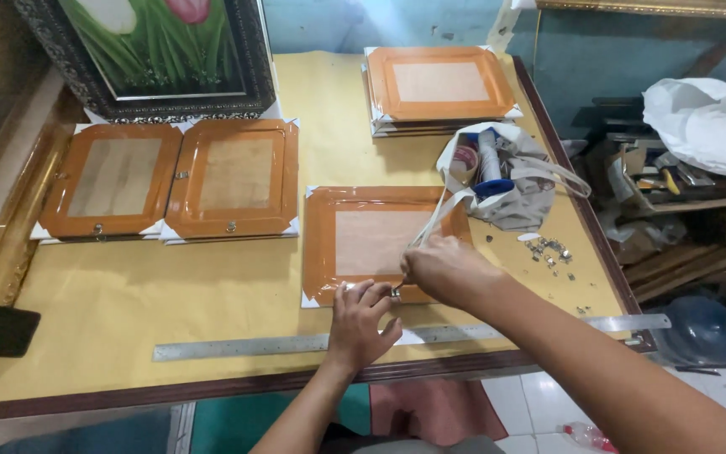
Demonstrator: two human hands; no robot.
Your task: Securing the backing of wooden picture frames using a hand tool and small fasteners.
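Two hands are meeting at the near edge of an orange-taped frame back (380,240) lying flat on the paper-covered counter (128,294). The left hand (361,324) is resting palm down across a steel ruler (237,345), its fingers spread loosely and their tips pressing on the frame's bottom border. The right hand (440,271) is curling closed just beyond those fingertips, pinching a small metal piece (396,292) against that border; what kind of piece it is cannot be made out.

The ruler is lying parallel to the counter's front edge, just inside it, running out to both sides of the left hand. Left of the hands, bare paper is stretching wide and open toward the far corner of the counter. Farther out beyond that open stretch, two more frame backs (170,181) are sitting side by side, touching. Just past the right hand, a grey bag (518,189) is slumping beside the frame with its strap trailing over it, and loose metal bits (548,250) are scattering near the counter's right edge. Well beyond the hands, a stack (439,84) of frames is sitting at the far edge.
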